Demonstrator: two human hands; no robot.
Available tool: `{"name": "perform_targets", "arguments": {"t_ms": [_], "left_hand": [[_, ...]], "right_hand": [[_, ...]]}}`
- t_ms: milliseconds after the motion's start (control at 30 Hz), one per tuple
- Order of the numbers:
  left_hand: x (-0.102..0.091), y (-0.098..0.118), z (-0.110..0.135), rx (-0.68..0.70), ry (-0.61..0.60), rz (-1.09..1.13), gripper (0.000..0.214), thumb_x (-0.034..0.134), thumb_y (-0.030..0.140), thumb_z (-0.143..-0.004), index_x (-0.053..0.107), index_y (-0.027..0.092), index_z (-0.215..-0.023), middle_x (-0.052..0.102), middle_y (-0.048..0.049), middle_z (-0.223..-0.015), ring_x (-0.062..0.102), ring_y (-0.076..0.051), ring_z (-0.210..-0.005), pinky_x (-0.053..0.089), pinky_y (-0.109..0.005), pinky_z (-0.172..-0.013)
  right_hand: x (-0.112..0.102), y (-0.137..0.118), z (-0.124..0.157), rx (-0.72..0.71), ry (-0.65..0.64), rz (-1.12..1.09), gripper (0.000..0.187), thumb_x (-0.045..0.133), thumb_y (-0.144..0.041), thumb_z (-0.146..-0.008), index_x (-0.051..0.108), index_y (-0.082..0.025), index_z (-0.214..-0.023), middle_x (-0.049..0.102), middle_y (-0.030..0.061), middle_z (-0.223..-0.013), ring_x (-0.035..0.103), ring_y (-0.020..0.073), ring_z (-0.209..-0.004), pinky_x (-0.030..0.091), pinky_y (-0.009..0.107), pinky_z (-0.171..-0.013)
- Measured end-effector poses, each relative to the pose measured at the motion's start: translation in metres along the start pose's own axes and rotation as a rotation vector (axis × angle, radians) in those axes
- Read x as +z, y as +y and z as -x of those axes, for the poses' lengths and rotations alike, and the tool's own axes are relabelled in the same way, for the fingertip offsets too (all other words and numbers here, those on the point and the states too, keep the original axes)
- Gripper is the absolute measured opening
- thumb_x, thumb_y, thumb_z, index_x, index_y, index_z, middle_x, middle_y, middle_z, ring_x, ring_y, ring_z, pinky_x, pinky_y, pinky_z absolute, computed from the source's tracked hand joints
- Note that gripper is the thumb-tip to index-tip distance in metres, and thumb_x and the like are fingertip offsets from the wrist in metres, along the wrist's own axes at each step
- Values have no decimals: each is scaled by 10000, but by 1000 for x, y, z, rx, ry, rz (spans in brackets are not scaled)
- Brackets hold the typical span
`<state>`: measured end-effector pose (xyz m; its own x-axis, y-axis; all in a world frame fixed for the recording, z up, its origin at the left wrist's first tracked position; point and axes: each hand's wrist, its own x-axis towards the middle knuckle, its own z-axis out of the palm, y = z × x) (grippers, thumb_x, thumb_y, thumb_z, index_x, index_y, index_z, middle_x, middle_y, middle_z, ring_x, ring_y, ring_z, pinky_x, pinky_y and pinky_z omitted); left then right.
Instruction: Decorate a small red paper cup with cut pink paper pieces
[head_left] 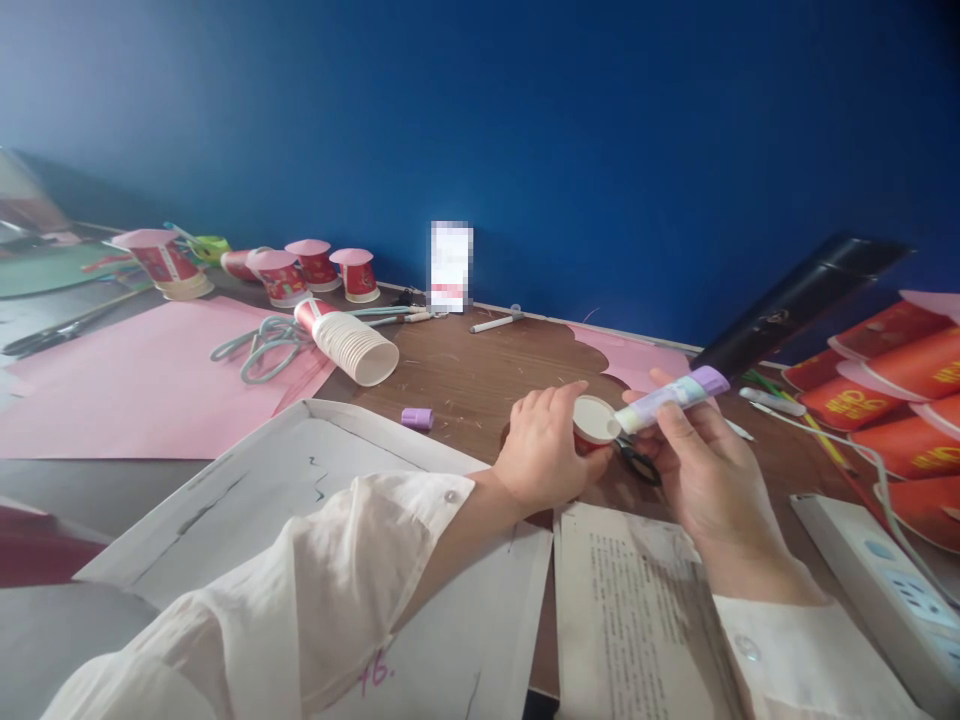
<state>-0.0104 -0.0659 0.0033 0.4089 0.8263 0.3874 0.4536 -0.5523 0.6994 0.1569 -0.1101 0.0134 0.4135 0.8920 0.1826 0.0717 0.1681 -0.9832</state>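
My left hand (544,445) is wrapped around a red paper cup (596,422), whose pale round end faces up. My right hand (701,460) grips a purple glue stick (675,397). Its uncapped tip meets the edge of the cup's pale end, or comes very close to it. Under and between my hands, the black handles of scissors (637,462) show in part. To the left of my left hand lies a small purple cap (417,418).
A stack of paper cups (360,345) lies by a grey-green cord (259,350) and pink paper (150,380). Several cups topped with pink discs (351,257) stand behind. Rightward are red cups (900,360), a power strip (885,590), a black cylinder (802,300) and a printed booklet (630,600).
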Motion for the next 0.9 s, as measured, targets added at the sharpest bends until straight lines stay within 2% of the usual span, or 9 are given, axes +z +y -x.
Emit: {"name": "perform_targets", "arguments": {"t_ms": [233,433,700,900], "left_hand": [[1,-1,0,10,13,0,662,689,351,-788,461,164,-1381,618,-131,-1365,536,-305,-1290,386,-497,-1116],[-1,1,0,5,1,-1,670,697,351,-788,473,132,-1380,620,-145,-1358,538,-313,-1280,384,-491,-1115],[1,0,0,8,2,-1,665,698,352,-792,464,151,-1382,615,-139,-1370,533,-309,-1291,385,-495,-1119],[0,0,1,10,10,4,656,701,344,-791,474,132,-1369,624,-147,-1349,539,-310,-1283,390,-499,-1117]], "right_hand": [[-2,1,0,-1,7,14,449,714,-490,-867,686,-324,-1282,737,34,-1180,617,127,-714,560,265,-622],[-4,1,-2,-1,2,20,450,725,-496,-858,689,-326,-1273,755,29,-1089,617,130,-732,563,265,-655],[-6,4,-2,-60,28,142,479,689,-516,-878,663,-310,-1310,752,49,-1114,652,187,-803,576,369,-746],[-9,2,-1,-132,35,256,499,663,-543,-888,656,-291,-1319,760,59,-1090,666,210,-804,573,406,-768]]}}
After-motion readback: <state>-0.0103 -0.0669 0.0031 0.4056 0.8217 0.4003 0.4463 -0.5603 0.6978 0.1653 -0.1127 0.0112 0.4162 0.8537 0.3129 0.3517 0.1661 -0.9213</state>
